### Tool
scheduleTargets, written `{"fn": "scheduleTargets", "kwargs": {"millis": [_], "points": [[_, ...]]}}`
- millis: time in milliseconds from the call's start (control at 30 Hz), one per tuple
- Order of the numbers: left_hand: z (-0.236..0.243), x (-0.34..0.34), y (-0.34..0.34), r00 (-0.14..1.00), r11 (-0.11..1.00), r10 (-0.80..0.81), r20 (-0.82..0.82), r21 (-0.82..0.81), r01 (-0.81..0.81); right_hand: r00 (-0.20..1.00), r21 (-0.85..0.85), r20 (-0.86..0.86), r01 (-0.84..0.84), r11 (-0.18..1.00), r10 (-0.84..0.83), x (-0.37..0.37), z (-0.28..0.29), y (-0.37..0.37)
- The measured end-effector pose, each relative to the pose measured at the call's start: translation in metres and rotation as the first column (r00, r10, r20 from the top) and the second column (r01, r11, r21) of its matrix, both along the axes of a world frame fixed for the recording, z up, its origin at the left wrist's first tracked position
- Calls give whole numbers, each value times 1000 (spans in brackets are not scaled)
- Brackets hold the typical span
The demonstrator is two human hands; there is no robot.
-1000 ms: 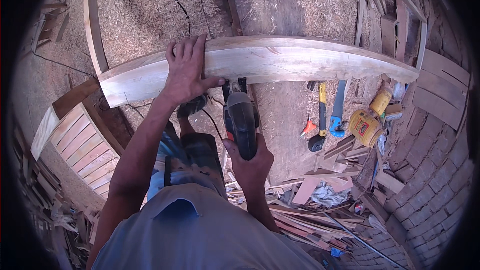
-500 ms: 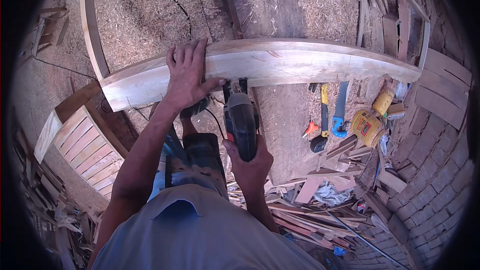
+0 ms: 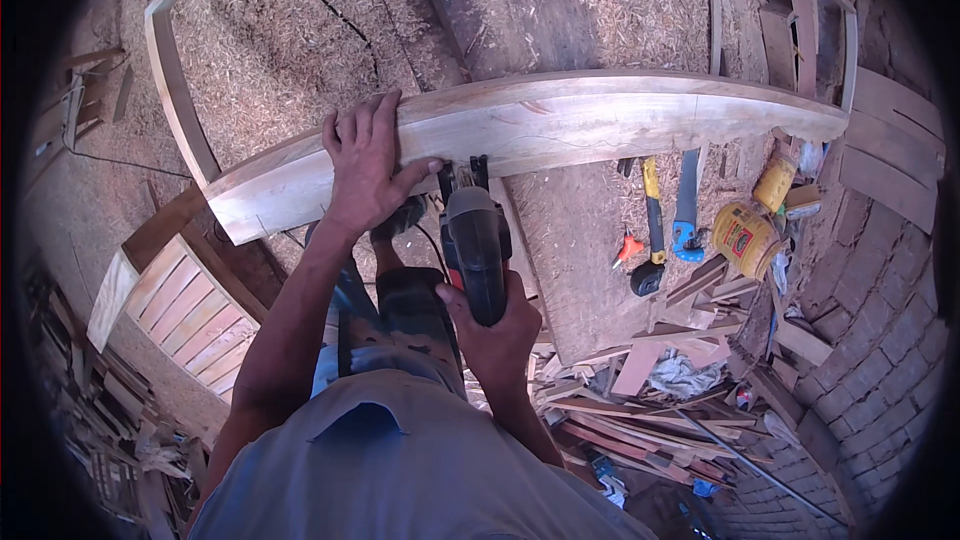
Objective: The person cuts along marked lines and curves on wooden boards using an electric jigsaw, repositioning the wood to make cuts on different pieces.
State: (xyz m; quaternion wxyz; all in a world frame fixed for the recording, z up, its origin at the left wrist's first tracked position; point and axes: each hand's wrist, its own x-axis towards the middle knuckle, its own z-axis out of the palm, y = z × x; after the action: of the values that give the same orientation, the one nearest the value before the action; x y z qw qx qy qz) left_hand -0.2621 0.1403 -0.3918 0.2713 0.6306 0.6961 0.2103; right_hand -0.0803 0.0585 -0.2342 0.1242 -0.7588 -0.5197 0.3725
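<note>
My right hand (image 3: 500, 332) is wrapped round the body of a black jigsaw (image 3: 476, 250). The jigsaw's shoe meets the near edge of a pale, curved wooden board (image 3: 600, 125), which has pencil lines on its face. My left hand (image 3: 362, 165) lies on the board just left of the jigsaw, fingers stretched over the top toward the far edge and thumb pointing at the shoe. The blade's contact with the wood is hidden.
A hand saw (image 3: 687, 205), a tape measure (image 3: 647, 278) and an orange-red tool (image 3: 628, 251) lie on the right. Beyond them stands a yellow tub (image 3: 747, 240). Offcuts (image 3: 640, 435) heap up near a brick wall (image 3: 880, 360). A slatted wooden panel (image 3: 190, 315) sits at left.
The whole view has turned and shifted slightly. Both hands stay on the board and jigsaw; any travel of the jigsaw along the board is too small to tell.
</note>
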Motion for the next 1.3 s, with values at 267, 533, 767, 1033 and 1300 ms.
{"fn": "scheduleTargets", "kwargs": {"millis": [267,533,767,1033,1300], "points": [[-3,1,0,1000,1000,-1,15,5,1,999,17,-20,27,999,-27,-6,1,3],[-4,1,0,1000,1000,5,11,11,-5,1000,15,-8,22,1000,-22,-12,4,8],[-3,0,2,999,1000,19,33,-11,-18,999,22,-9,44,999,-44,-17,5,10],[-2,4,4,999,999,33,40,8,-33,998,2,-3,56,998,-56,-18,5,11],[-3,0,2,998,999,53,38,9,-54,999,-18,43,0,1000,0,-21,5,15]]}}
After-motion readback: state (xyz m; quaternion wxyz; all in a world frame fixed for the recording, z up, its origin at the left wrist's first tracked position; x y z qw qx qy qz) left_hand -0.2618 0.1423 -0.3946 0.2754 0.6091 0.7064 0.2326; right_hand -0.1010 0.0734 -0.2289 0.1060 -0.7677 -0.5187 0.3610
